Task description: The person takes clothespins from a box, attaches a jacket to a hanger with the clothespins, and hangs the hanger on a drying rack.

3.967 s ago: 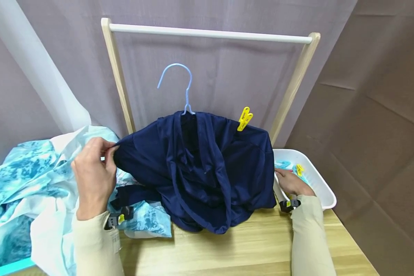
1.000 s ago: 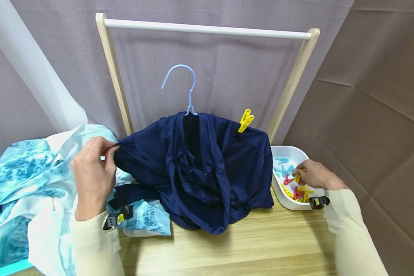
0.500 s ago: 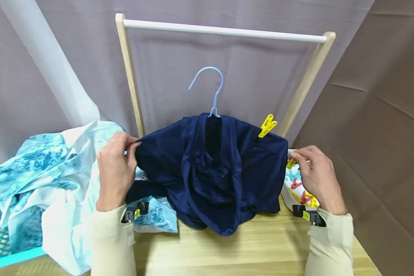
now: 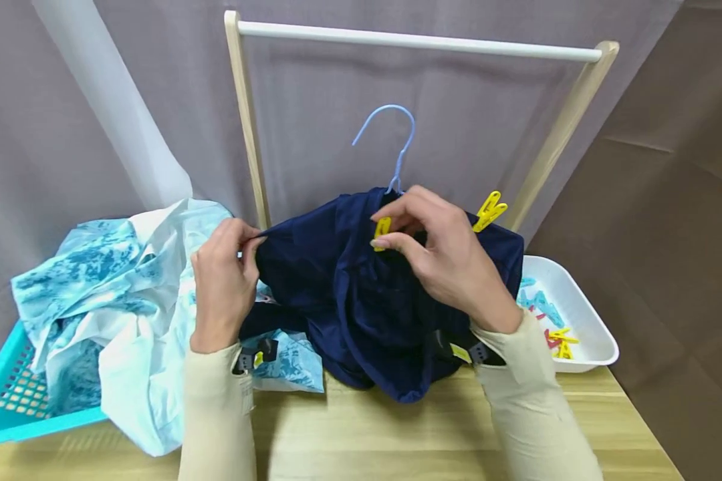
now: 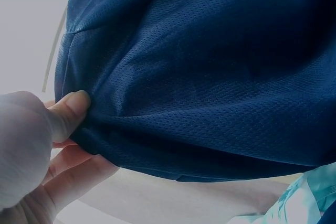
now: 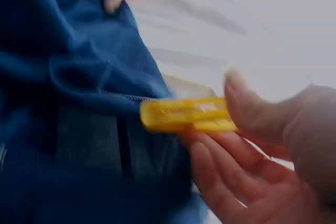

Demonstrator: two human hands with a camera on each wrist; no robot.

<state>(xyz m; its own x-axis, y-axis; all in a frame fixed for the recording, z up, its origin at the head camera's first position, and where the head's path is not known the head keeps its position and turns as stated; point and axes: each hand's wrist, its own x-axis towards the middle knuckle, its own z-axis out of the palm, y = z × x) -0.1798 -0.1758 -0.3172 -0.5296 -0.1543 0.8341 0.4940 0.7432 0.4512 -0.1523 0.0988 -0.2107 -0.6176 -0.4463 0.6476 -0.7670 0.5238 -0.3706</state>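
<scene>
A navy zip jacket (image 4: 301, 260) drapes over a light blue wire hanger (image 4: 404, 147), whose hook stands up free below the rack's bar. My left hand (image 4: 222, 284) pinches the jacket's left shoulder edge between thumb and fingers; the left wrist view shows the thumb (image 5: 73, 111) pressing the mesh cloth. In front of the jacket's collar, my right hand (image 4: 451, 257) pinches a yellow clothespin (image 4: 382, 234), seen side-on in the right wrist view. Another yellow clothespin (image 4: 489, 212) is clipped on the jacket's right shoulder. My right hand and forearm hide part of the jacket.
A wooden rack with a white bar (image 4: 421, 41) stands behind. On the right, a white tray (image 4: 602, 334) holds several blue, red and yellow clothespins. At left, blue-and-white tie-dye cloth (image 4: 150, 287) spills over a teal basket (image 4: 42, 427). The wooden table's right edge is near the tray.
My right hand reached into the tray, took out a yellow clothespin and carried it left across the jacket. My left hand keeps its pinch on the shoulder. The view has shifted toward the left.
</scene>
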